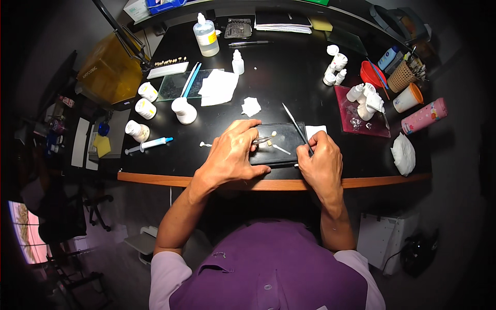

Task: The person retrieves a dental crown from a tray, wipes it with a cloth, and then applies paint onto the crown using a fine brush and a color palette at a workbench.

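Here, at the near edge:
Left hand (233, 155): pinching tweezers (262, 139), tips right.
Right hand (323, 164): closed on probe (295, 125), slanting far-left.
Piece (269, 143): on slab (281, 135), between both, nearer left.

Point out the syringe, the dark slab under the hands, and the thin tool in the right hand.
syringe (149, 144), head view, middle of its barrel.
dark slab (283, 140), head view, bare centre of its surface.
thin tool (293, 120), head view, midway along its shaft above the right hand (323, 163).
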Demonstrator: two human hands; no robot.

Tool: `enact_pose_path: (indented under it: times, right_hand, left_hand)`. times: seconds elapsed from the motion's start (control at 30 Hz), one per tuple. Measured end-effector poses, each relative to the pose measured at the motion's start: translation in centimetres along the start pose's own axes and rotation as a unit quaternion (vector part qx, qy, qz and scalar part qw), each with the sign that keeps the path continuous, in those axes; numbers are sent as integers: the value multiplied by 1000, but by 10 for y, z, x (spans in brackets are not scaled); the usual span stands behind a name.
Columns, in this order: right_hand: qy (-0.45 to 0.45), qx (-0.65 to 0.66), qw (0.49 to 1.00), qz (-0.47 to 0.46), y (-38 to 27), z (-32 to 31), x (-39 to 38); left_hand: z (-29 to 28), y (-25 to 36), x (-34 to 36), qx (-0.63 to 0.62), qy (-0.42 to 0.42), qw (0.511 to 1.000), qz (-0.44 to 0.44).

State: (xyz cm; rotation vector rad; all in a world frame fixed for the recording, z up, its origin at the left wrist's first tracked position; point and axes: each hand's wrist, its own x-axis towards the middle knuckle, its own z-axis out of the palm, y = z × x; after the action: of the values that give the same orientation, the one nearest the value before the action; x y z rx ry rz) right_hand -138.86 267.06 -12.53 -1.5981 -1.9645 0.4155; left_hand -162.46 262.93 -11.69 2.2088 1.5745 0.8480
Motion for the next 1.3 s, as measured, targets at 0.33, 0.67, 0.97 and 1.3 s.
enact_pose_path:
  times: [0.33,0.67,0.97,1.3]
  right_hand:
    - [110,151,982,0,27,-16,4]
    - [126,174,977,4,57,-26,1]
    - [97,123,985,-74,55,-32,32]
    - [-110,73,991,-25,27,18,128]
  left_hand:
    - [-13,-6,15,12,-9,1000,19]
    - [-13,-54,104,56,-21,998,9]
    - [0,-68,114,93,-22,994,61]
    - [-20,-65,95,-22,121,992,7]
